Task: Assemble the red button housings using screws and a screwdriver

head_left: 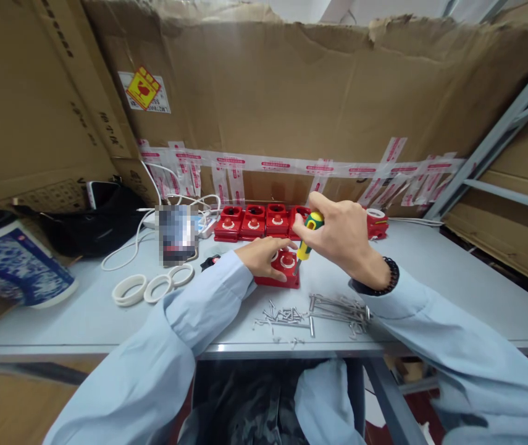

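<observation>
My right hand [340, 238] is closed around a yellow-and-green screwdriver [307, 238], held nearly upright with its tip down on a red box-shaped part [284, 272] at the middle of the grey table [453, 278]. My left hand [264, 254] rests on the left side of that red part, fingers curled over it and holding it steady. The part has a white ring on its top face. Both forearms wear light blue sleeves, and a dark bead bracelet sits on my right wrist.
A row of several red parts [254, 221] stands behind my hands against the taped cardboard wall [291, 99]. Loose screws and long metal pins [319, 312] lie near the front edge. White rings [150, 287], white cables and a black bag [90, 225] sit left.
</observation>
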Demonstrator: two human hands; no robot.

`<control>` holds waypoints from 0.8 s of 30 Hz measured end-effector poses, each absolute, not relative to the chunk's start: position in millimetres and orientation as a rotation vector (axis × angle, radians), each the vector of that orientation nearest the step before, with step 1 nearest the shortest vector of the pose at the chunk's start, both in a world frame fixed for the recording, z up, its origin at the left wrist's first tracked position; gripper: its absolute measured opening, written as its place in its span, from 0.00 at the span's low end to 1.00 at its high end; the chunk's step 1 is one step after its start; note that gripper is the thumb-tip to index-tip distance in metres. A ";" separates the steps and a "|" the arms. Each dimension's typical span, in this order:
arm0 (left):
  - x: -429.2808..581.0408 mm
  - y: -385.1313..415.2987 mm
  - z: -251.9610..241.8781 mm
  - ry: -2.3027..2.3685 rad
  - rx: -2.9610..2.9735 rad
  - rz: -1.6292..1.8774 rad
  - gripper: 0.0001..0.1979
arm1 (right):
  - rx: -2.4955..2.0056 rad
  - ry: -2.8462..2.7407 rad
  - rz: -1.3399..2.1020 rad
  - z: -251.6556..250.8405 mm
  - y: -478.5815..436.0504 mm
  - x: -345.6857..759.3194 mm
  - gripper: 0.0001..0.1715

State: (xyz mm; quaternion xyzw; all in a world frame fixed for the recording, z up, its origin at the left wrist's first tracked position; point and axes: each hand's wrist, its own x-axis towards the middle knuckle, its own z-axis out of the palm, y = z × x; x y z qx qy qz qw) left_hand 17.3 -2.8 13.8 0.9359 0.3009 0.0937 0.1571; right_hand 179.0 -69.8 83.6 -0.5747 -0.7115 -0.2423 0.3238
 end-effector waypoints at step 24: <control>15.8 -5.3 14.4 0.908 2.779 0.176 0.34 | -1.091 -1.536 -0.098 128.9 -91.4 223.1 0.08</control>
